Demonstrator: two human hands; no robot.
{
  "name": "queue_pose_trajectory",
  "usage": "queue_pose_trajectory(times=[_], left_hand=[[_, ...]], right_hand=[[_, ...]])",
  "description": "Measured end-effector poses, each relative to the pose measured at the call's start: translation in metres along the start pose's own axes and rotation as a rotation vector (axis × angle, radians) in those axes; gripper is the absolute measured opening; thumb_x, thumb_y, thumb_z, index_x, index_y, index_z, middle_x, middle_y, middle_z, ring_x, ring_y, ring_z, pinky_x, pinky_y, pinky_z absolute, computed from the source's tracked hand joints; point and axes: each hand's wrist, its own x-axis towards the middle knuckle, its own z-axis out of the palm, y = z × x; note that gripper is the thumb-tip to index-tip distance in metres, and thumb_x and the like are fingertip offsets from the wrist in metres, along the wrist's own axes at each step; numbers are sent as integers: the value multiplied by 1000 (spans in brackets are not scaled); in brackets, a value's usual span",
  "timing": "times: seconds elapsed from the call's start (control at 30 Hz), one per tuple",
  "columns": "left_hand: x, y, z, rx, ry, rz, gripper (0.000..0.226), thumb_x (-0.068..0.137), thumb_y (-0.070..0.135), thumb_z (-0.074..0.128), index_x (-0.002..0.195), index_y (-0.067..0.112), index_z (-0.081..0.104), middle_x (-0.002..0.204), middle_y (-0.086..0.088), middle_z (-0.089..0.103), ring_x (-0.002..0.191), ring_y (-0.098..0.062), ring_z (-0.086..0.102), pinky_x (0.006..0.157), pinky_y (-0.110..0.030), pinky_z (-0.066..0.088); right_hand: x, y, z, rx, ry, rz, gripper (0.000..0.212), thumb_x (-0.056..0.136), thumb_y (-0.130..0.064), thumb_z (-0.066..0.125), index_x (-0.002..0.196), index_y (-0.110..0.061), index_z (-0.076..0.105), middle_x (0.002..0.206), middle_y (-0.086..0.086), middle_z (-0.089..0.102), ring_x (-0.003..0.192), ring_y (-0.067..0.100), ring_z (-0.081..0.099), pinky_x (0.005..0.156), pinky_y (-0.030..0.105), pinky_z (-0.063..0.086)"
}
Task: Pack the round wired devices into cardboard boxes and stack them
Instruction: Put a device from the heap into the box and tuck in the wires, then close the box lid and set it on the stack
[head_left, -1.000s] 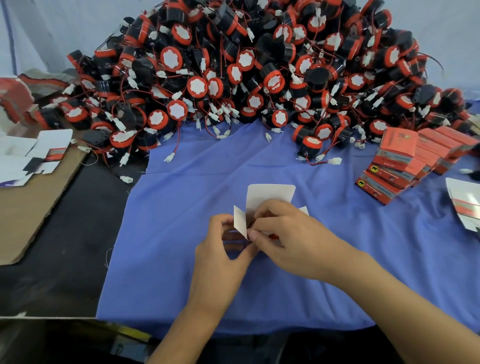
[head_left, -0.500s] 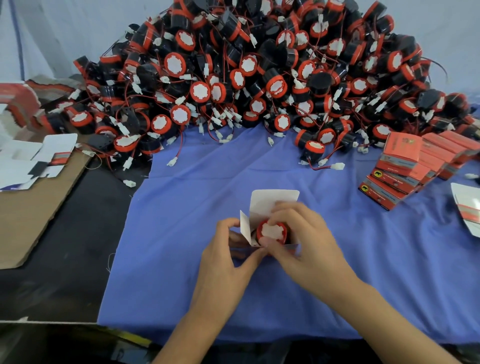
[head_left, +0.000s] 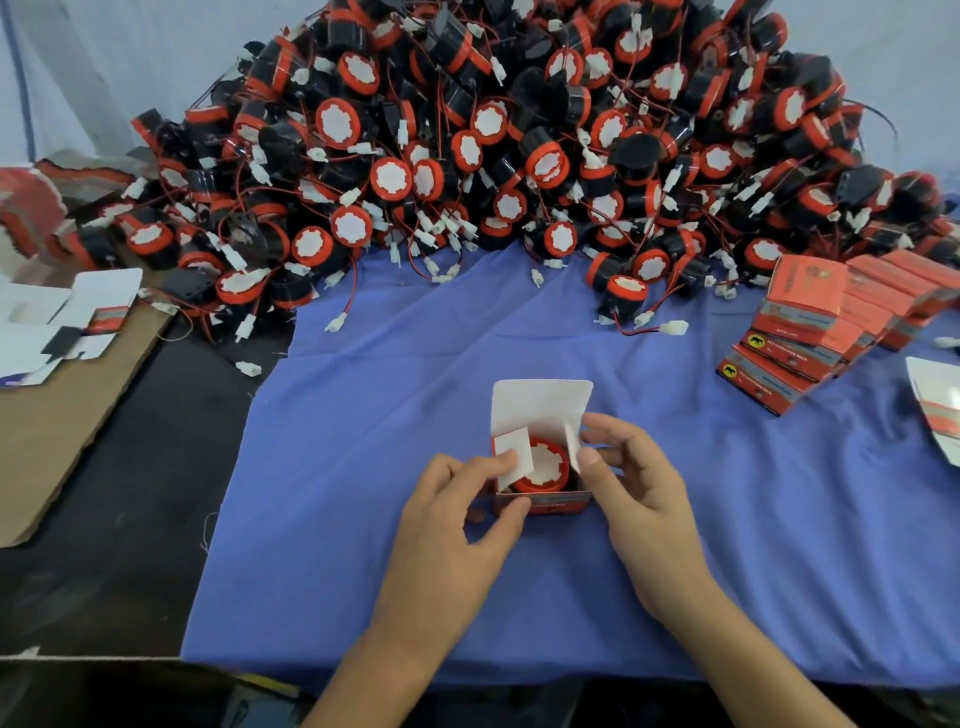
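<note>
- While the smooth cardboard box (head_left: 551, 505) stands open on wrinkled blue cloth (head_left: 363, 467), one round red-rimmed, white-faced device (head_left: 546, 464) lies inside.
- Left hand (head_left: 452, 525) grips the box's front corner and left flap (head_left: 511, 460); right hand (head_left: 641, 499) pinches the right flap (head_left: 573, 446).
- Half a second ago the right hand covered the device; now it is off it.
- One lid flap (head_left: 540, 402), two side ones; the heaped pile (head_left: 519, 130) behind is past counting.

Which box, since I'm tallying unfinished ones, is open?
The box between the left hand and right hand on the cloth: its lid stands up and a device shows inside. The stacked boxes at right are all shut.
</note>
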Motion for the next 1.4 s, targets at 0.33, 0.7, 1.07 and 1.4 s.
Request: queue_pose_trajectory(times=[0.33, 0.7, 1.07, 1.4], left_hand=[[7, 7, 4, -66, 21, -75, 16, 90, 47, 66, 100, 36, 74, 102, 15, 59, 87, -9, 67, 73, -13, 50], [7, 4, -2, -186, 44, -145, 36, 89, 36, 77, 108, 47, 49, 115, 24, 66, 88, -10, 69, 68, -22, 55], [4, 6, -2, -68, -47, -55, 50, 66, 60, 87, 104, 35, 66, 143, 33, 51, 121, -12, 60, 89, -29, 55], [5, 3, -2, -54, -7, -11, 34, 86, 48, 75, 118, 49, 61, 135, 35, 54, 117, -10, 62, 89, -28, 55]], right_hand=[[2, 7, 1, -93, -33, -71, 38, 96, 5, 63, 100, -33, 66, 102, 4, 61, 83, 11, 60, 70, 25, 49], [1, 6, -2, -86, -122, -80, 17, 84, -19, 55, 94, -26, 66, 129, -10, 61, 122, 7, 58, 90, 17, 47], [-1, 7, 1, -251, -111, -94, 44, 81, -12, 49, 109, -36, 73, 133, -22, 60, 127, 11, 56, 91, 30, 53], [-4, 12, 2, -243, -136, -118, 45, 102, -1, 56, 125, -39, 63, 135, -28, 58, 129, 17, 54, 106, 40, 48]])
